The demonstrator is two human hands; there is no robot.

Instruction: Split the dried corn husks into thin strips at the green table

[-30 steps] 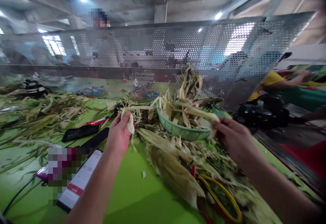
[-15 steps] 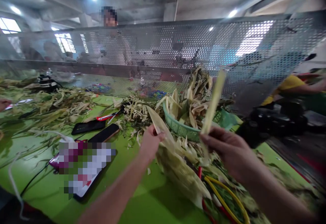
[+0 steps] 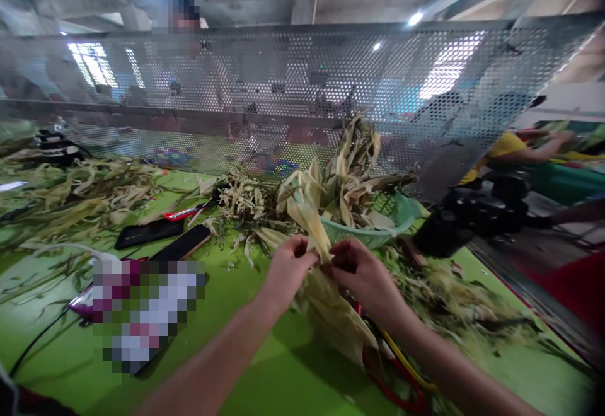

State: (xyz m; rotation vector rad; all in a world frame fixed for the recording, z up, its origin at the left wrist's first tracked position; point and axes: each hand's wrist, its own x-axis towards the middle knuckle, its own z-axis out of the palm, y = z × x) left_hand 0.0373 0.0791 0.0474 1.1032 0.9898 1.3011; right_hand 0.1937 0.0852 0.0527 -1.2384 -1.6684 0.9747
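Both my hands meet at a pale corn husk (image 3: 314,217) above the green table. My left hand (image 3: 289,271) pinches it from the left with thumb and fingers. My right hand (image 3: 362,271) grips it from the right, its fingers closed close to the left ones. The husk's narrow upper part rises above my fingers, and its broad lower part hangs below them toward the table. Behind my hands stands a green plastic basket (image 3: 363,237) filled with dried husks (image 3: 347,195). Under my right wrist lie scissors with red handles (image 3: 378,378) and a yellow-handled tool (image 3: 401,359).
Left of my arms lie two dark phones (image 3: 182,244), a red cutter knife (image 3: 189,211) and a purple device (image 3: 80,299) with a cable. Husk heaps (image 3: 89,195) cover the back left. A perforated metal screen (image 3: 265,88) spans the back. A black camera (image 3: 466,208) stands right, near a person in yellow.
My right hand has moved left to join my left hand at the husk. The strip it held upright is now at the husk between my hands. The view has shifted slightly.
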